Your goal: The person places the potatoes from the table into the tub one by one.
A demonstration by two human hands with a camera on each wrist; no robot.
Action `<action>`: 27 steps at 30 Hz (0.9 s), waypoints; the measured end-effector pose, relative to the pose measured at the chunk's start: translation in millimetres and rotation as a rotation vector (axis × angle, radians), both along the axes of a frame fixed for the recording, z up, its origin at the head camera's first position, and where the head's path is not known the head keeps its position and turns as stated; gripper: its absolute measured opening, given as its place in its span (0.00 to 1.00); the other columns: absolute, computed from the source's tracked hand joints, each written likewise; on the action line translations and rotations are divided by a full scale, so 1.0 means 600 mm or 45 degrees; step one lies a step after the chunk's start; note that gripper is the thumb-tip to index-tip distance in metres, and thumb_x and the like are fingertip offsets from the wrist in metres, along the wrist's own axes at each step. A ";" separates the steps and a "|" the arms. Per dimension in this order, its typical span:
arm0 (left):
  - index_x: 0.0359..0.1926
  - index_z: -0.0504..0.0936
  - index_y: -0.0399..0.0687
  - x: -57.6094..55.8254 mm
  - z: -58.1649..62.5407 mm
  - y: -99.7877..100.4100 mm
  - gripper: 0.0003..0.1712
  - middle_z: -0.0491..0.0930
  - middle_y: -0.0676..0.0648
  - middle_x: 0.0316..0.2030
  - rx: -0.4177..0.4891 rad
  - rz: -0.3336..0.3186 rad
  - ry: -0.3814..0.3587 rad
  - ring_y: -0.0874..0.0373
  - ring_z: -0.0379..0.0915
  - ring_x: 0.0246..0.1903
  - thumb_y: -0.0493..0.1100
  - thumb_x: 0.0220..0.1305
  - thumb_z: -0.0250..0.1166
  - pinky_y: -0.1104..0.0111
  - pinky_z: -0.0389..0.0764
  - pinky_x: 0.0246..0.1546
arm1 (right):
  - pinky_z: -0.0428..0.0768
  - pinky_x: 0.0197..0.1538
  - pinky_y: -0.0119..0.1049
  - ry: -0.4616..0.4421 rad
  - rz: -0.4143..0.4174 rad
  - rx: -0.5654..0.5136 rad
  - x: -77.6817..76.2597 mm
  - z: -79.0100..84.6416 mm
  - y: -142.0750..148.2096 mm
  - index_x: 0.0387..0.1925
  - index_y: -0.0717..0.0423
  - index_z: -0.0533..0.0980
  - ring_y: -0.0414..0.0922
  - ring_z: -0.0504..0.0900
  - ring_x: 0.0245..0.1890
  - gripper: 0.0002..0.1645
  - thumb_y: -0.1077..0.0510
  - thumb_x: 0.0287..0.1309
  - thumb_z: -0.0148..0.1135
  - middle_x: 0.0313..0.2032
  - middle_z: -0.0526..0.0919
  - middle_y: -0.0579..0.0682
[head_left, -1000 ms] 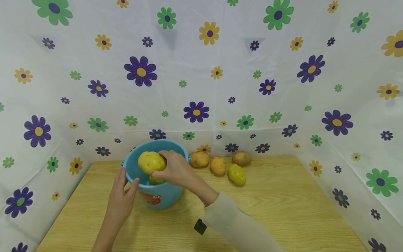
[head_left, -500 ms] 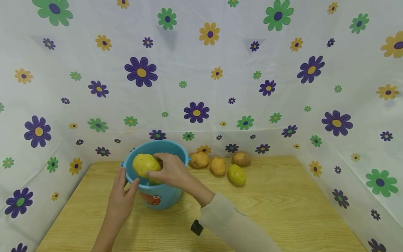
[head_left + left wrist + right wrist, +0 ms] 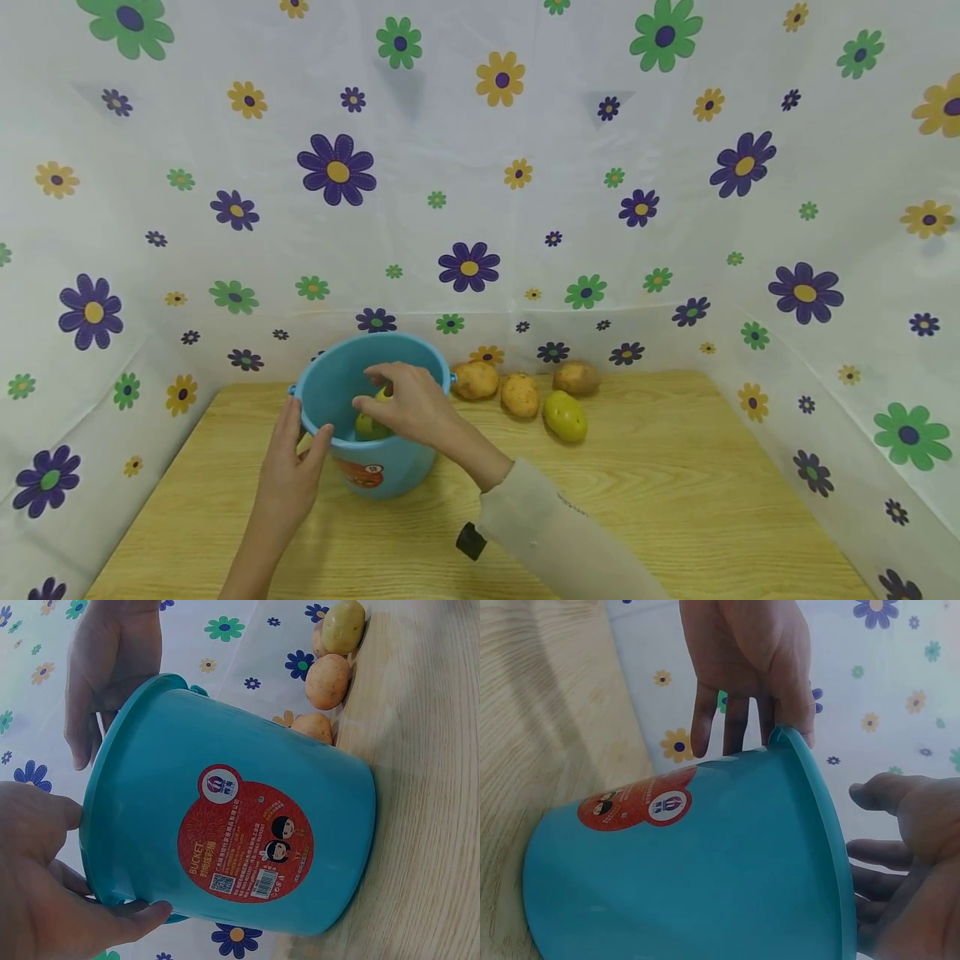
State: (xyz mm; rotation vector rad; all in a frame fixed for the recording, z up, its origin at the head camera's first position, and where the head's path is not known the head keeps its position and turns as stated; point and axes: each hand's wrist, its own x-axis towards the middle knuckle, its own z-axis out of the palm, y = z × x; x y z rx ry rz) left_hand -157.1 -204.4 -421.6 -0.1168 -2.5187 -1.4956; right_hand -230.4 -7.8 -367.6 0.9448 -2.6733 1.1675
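A blue bucket (image 3: 390, 467) with a red label stands upright on the wooden table. My left hand (image 3: 288, 475) rests at its left side, thumb by the rim and straight fingers along the outer wall. Above the opening, my right hand (image 3: 416, 404) has its fingers apart and loosely bent, holding nothing. Below that hand, a yellow-green potato (image 3: 369, 427) shows inside the bucket, with more yellow partly hidden behind the fingers. From the right wrist view, the right hand (image 3: 922, 870) hangs over the rim with thumb and fingers spread.
To the bucket's right lie brown potatoes (image 3: 519, 395) along the back of the table (image 3: 660, 483), with a yellow-green potato (image 3: 565, 417) in front of them. A flower-patterned cloth (image 3: 420, 217) surrounds the back and sides.
The yellow potato that my right hand held over the bucket moved left and down, and has left the fingers. The left hand and bucket have stayed in place.
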 end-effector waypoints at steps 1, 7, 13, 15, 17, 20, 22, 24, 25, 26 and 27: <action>0.82 0.33 0.37 0.000 0.000 0.001 0.46 0.31 0.33 0.81 0.002 0.000 0.000 0.27 0.44 0.76 0.50 0.83 0.51 0.43 0.69 0.65 | 0.82 0.47 0.29 -0.001 -0.001 -0.004 0.000 -0.001 0.001 0.63 0.60 0.80 0.42 0.84 0.46 0.28 0.48 0.67 0.68 0.53 0.86 0.54; 0.82 0.32 0.39 0.000 0.001 0.003 0.46 0.31 0.35 0.81 0.016 0.001 -0.010 0.29 0.43 0.76 0.52 0.83 0.51 0.41 0.68 0.67 | 0.83 0.50 0.29 -0.006 -0.008 -0.031 0.000 -0.002 0.006 0.62 0.59 0.80 0.41 0.84 0.47 0.27 0.49 0.68 0.68 0.53 0.86 0.53; 0.82 0.32 0.39 0.000 0.001 0.003 0.46 0.32 0.35 0.81 0.012 0.003 -0.005 0.28 0.43 0.76 0.52 0.83 0.50 0.39 0.67 0.66 | 0.83 0.51 0.30 -0.029 -0.012 -0.081 0.000 -0.002 0.014 0.62 0.60 0.80 0.44 0.84 0.48 0.26 0.51 0.67 0.69 0.54 0.86 0.55; 0.82 0.32 0.39 0.000 0.001 0.004 0.46 0.32 0.35 0.81 0.011 0.003 -0.005 0.28 0.43 0.76 0.52 0.83 0.50 0.39 0.67 0.66 | 0.83 0.52 0.31 -0.037 -0.015 -0.097 0.001 -0.001 0.019 0.62 0.60 0.80 0.45 0.84 0.49 0.26 0.52 0.67 0.69 0.55 0.85 0.55; 0.82 0.32 0.39 -0.001 0.001 0.003 0.46 0.31 0.35 0.81 0.015 -0.001 -0.006 0.28 0.43 0.76 0.52 0.83 0.50 0.39 0.67 0.66 | 0.83 0.53 0.32 -0.049 -0.023 -0.111 0.002 0.000 0.024 0.62 0.60 0.80 0.46 0.84 0.50 0.26 0.52 0.67 0.69 0.55 0.85 0.55; 0.82 0.32 0.39 -0.001 0.000 0.002 0.46 0.32 0.34 0.81 0.009 0.000 -0.007 0.28 0.43 0.76 0.52 0.83 0.51 0.39 0.67 0.66 | 0.84 0.53 0.34 -0.052 -0.036 -0.122 0.003 0.003 0.034 0.62 0.59 0.80 0.48 0.84 0.51 0.26 0.53 0.67 0.69 0.55 0.85 0.55; 0.82 0.32 0.39 -0.001 -0.001 0.001 0.47 0.31 0.34 0.81 0.010 -0.003 -0.011 0.28 0.43 0.76 0.52 0.83 0.51 0.38 0.67 0.66 | 0.84 0.53 0.36 -0.054 -0.045 -0.126 0.003 0.004 0.042 0.62 0.59 0.79 0.49 0.84 0.51 0.26 0.53 0.67 0.69 0.55 0.86 0.55; 0.82 0.32 0.39 -0.001 -0.001 0.000 0.46 0.32 0.34 0.81 0.002 0.001 -0.005 0.27 0.43 0.76 0.52 0.83 0.51 0.40 0.67 0.66 | 0.84 0.53 0.37 -0.061 -0.052 -0.127 0.002 0.005 0.050 0.63 0.59 0.79 0.49 0.83 0.52 0.27 0.53 0.67 0.69 0.55 0.85 0.54; 0.82 0.32 0.39 0.000 -0.001 0.000 0.46 0.32 0.34 0.81 0.002 0.002 -0.005 0.27 0.43 0.76 0.51 0.83 0.51 0.40 0.67 0.66 | 0.84 0.53 0.38 -0.065 -0.057 -0.123 0.002 0.004 0.055 0.64 0.59 0.79 0.49 0.83 0.52 0.27 0.53 0.67 0.70 0.55 0.85 0.54; 0.82 0.33 0.39 0.000 -0.001 0.000 0.46 0.32 0.33 0.81 0.000 0.004 0.001 0.27 0.44 0.76 0.50 0.83 0.51 0.40 0.68 0.65 | 0.84 0.53 0.39 -0.071 -0.062 -0.123 0.001 0.004 0.060 0.64 0.59 0.78 0.49 0.83 0.53 0.28 0.52 0.67 0.70 0.55 0.85 0.53; 0.82 0.33 0.39 0.000 -0.001 0.000 0.46 0.32 0.33 0.81 0.001 0.004 0.004 0.27 0.44 0.76 0.50 0.83 0.52 0.40 0.68 0.65 | 0.84 0.54 0.40 -0.082 -0.067 -0.122 0.000 0.004 0.065 0.64 0.58 0.78 0.49 0.82 0.54 0.28 0.52 0.67 0.70 0.56 0.85 0.53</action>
